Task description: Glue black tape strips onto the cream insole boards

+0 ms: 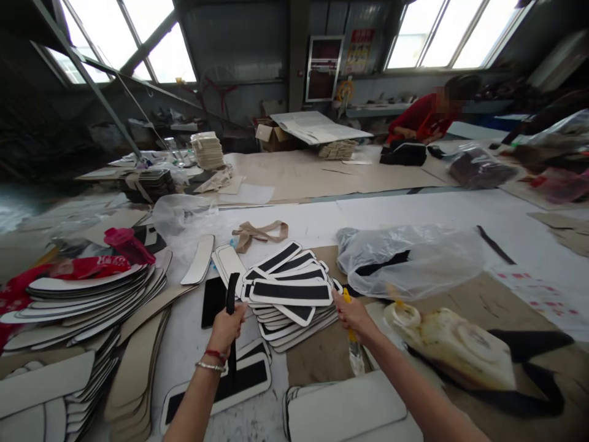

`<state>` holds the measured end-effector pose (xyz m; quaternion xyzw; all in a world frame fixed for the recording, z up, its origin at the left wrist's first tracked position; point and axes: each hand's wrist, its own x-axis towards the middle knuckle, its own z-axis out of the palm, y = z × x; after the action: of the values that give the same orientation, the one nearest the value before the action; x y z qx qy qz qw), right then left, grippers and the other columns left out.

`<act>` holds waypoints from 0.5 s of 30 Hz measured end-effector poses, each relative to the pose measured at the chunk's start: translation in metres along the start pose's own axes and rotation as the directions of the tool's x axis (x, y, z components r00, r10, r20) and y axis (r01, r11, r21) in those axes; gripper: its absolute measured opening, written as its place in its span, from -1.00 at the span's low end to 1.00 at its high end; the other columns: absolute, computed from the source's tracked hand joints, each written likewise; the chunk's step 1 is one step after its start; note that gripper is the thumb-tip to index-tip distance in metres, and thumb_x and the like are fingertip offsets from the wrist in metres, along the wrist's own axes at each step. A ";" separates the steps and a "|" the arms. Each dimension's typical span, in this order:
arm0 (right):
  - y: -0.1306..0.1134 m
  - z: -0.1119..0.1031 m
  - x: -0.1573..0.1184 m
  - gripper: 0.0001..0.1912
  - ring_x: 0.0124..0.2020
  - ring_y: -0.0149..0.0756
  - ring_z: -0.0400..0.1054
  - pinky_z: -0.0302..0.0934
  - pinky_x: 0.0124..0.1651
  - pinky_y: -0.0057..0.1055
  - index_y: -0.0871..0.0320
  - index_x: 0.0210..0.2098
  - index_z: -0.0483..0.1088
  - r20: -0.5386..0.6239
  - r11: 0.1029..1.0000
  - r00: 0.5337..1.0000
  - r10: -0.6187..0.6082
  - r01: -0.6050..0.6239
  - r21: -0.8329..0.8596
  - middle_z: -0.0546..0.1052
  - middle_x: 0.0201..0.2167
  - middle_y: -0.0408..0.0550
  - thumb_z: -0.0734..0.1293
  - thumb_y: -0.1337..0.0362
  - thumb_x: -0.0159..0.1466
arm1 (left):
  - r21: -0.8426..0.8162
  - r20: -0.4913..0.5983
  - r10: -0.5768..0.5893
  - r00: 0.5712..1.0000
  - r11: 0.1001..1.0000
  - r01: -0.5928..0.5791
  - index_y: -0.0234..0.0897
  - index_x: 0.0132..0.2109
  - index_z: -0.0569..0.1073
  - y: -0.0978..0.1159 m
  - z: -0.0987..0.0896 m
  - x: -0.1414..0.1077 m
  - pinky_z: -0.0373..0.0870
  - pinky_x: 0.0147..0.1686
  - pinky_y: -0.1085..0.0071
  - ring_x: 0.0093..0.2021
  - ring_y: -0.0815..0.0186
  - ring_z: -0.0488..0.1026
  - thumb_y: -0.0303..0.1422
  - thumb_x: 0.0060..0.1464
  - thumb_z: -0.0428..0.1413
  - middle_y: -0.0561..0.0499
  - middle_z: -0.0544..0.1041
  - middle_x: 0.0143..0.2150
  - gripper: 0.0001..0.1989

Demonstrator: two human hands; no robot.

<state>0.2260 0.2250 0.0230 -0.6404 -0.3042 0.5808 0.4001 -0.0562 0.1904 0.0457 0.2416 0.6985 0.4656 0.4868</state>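
My left hand (pixel 225 330) is closed on a black strip (pixel 233 293) that stands up out of the fist and hangs below it. My right hand (pixel 350 312) holds a brush with a yellow handle (pixel 352 336), bristles pointing down, and its fingers meet the right end of a white-edged panel with a black centre (pixel 292 292). That panel tops a fanned pile of similar panels (pixel 280 334) between my hands. Under my left forearm lies another such panel (pixel 248 380). A dark flat piece (pixel 213 301) is left of the pile.
Stacks of curved pieces (pixel 87 301) fill the left side. Pale panels (pixel 345 408) lie at the front. On the right are a stained plastic container (pixel 464 347) and a clear plastic bag (pixel 423 258). A person in red (pixel 426 116) works across the table.
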 end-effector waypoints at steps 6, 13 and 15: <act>0.021 -0.044 -0.041 -0.52 -0.73 -0.58 -0.03 -0.14 -0.71 -0.60 0.18 -0.40 0.29 -0.043 0.996 0.995 -0.090 0.091 0.006 0.17 -0.67 -0.30 0.26 -0.15 0.05 | 0.246 0.088 -0.141 0.986 0.962 0.116 -0.37 -0.35 0.40 -0.086 -0.018 -0.055 -0.05 -0.71 0.56 -0.70 0.52 0.04 -0.07 -0.30 0.21 0.20 0.17 -0.70 -0.55; 0.049 -0.071 -0.112 -0.39 -0.57 -0.40 0.24 0.13 -0.56 -0.49 0.20 -0.40 0.39 -0.018 0.950 0.982 -0.186 0.175 -0.259 0.37 -0.59 -0.09 0.07 -0.22 0.15 | 0.435 0.196 -0.203 0.959 0.895 0.101 -0.33 -0.40 0.37 -0.164 0.009 -0.123 0.14 -0.59 0.47 -0.61 0.40 0.21 -0.10 -0.27 0.19 0.12 0.30 -0.64 -0.62; 0.063 -0.065 -0.127 -0.39 -0.65 -0.42 0.19 0.10 -0.62 -0.48 0.20 -0.38 0.37 0.010 0.969 0.990 -0.142 0.141 -0.202 0.34 -0.66 -0.13 0.06 -0.22 0.15 | 0.447 0.190 -0.135 0.972 0.894 0.036 -0.33 -0.37 0.37 -0.167 0.015 -0.126 0.21 -0.50 0.44 -0.52 0.34 0.30 -0.16 -0.28 0.21 0.06 0.38 -0.56 -0.64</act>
<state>0.2673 0.0754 0.0321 -0.6557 -0.4056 0.5152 0.3743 0.0286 0.0218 -0.0464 0.3635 0.7386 0.2443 0.5125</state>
